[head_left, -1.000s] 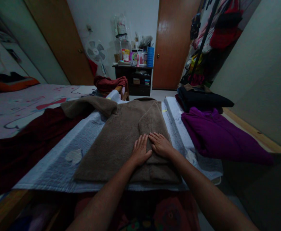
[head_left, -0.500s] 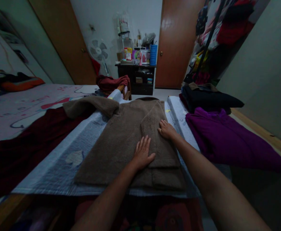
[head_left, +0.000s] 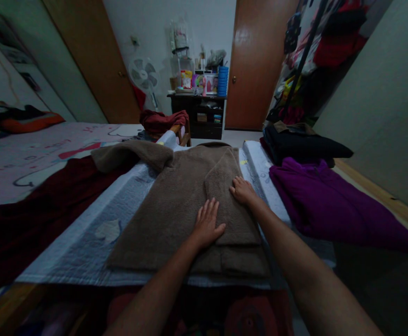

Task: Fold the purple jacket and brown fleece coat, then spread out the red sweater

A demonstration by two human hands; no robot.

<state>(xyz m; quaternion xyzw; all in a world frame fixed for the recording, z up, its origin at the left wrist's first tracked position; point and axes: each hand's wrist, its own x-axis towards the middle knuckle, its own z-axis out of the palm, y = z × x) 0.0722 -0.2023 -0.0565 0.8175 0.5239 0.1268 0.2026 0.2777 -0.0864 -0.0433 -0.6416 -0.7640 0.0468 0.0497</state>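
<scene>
Since a second ago, the right hand [head_left: 242,189] has slid away from beside the left hand [head_left: 206,225] toward the right edge of the brown jacket [head_left: 169,210]. Both hands rest flat on it, palms down and unclenched. It lies spread on a blue quilt [head_left: 74,242], one sleeve folded in, the other reaching left onto dark red clothing [head_left: 60,198], with a purple garment [head_left: 329,205] off to the right.

garment [head_left: 179,200] on blanket [head_left: 71,247] | bed [head_left: 46,143] left | clothes stack [head_left: 305,143] right | cabinet [head_left: 207,132] behind
</scene>
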